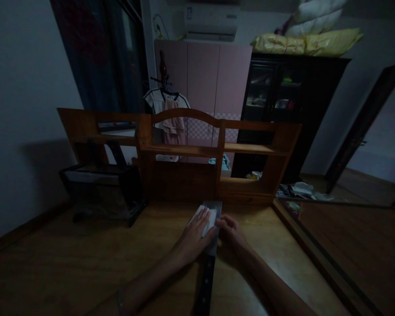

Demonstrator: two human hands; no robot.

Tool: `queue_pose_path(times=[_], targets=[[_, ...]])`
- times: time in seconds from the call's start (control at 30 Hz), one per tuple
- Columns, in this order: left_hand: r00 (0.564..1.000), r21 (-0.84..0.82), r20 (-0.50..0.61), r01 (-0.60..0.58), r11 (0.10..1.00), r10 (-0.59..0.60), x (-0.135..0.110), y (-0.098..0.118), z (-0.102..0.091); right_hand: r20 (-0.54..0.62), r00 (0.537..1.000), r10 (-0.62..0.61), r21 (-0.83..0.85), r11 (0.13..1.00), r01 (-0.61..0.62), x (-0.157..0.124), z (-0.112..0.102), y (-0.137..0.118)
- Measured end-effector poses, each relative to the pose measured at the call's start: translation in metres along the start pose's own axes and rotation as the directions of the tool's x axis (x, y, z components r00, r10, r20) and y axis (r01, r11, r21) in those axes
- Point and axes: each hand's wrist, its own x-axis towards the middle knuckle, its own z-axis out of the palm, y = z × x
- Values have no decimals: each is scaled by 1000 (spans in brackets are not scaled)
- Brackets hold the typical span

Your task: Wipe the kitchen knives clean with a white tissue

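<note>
Both hands meet at the blade of a broad knife (210, 266): the left hand (195, 231) lies flat, fingers stretched out close together over a white sheet (212, 216), while the right hand (234, 233) is half curled, its fingertips at the blade's right edge; whether they pinch it, I can't tell.

Across the room stands a pink wardrobe (202, 79), smooth-doored, with a checkered band lower down. Nearer, the tabletop (118, 267) spreads in yellowish wood with a dull shine, stopping at a straight brown rail (318, 253) on the right. Some surface separates that rail from the right forearm; the left side offers a wider stretch for moving.

Along the far edge, a reddish-brown wooden shelf unit (184, 151) rises to a gentle arch and bounds the reach forward. A dark, boxy object (131, 188) with an angular black frame stands off to the left, well apart from the hands.

The knife sits lengthwise between the forearms, its square-ended grey metal blade near the shelf unit, its black handle dotted with pale rivets and pointing back toward the person. That white sheet, soft-looking and straight-edged, covers part of the blade; cloth or paper, it's too dim to say.
</note>
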Motion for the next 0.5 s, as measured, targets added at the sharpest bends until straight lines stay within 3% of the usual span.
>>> queue_pose_path(times=[0.17,0.27,0.33,0.4,0.47,0.5], targets=[[999,-260,32,15,965,-7,1,4,14,-66,992,-106,-222,971,89,-5,8,-10],[999,-477,23,36,878,-28,-3,10,11,-71,980,-188,-375,915,149,-12,20,-29],[997,-663,20,64,746,-69,-5,14,8,-9,955,-295,-672,710,213,-14,32,-45],[984,-816,71,153,558,-165,-7,17,7,105,945,-311,-896,382,225,-12,47,-61],[934,-894,172,281,348,-312,-8,17,9,223,944,-244,-975,-32,222,-5,64,-73],[897,-911,219,329,248,-385,-7,16,11,259,942,-213,-965,-104,242,0,73,-77]])
